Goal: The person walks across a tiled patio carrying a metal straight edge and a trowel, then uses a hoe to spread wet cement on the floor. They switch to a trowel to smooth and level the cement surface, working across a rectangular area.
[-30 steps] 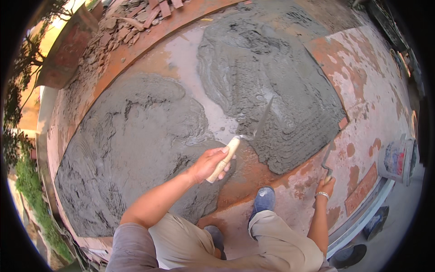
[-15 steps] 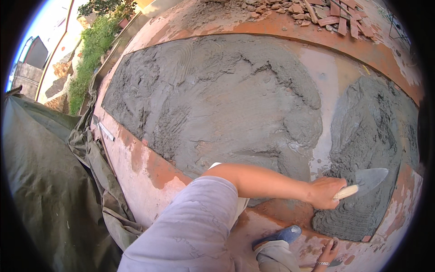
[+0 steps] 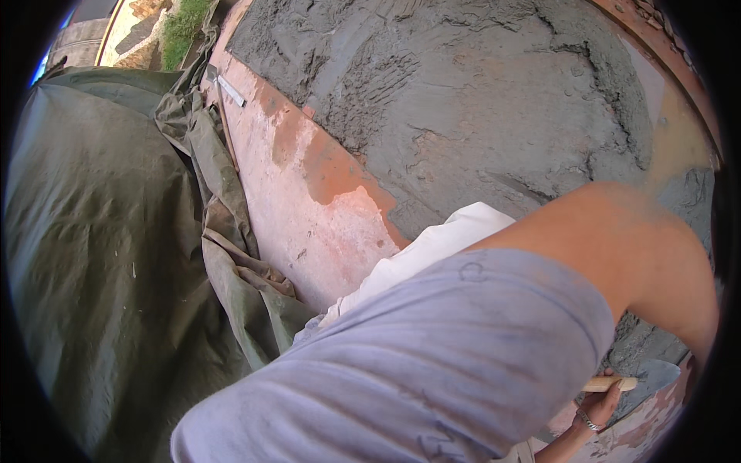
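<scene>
My right hand, with a bracelet at the wrist, is at the lower right. Its fingers close round the pale wooden handle of a trowel, whose metal blade points right, over the edge of the wet grey mortar. My left arm, in a light grey sleeve, reaches across the view and bends downward at the right. The left hand itself is lost at the dark rim. My sleeve and arm hide part of the mortar and the handle's end.
A dark green tarp covers the left side, its folded edge lying along the pinkish floor. A long-handled tool lies near the tarp. White cloth shows beside my sleeve. Green plants stand at the top left.
The trowel has passed from my left hand to my right. My left arm has bent and its hand has left the view. The view has swung down and left.
</scene>
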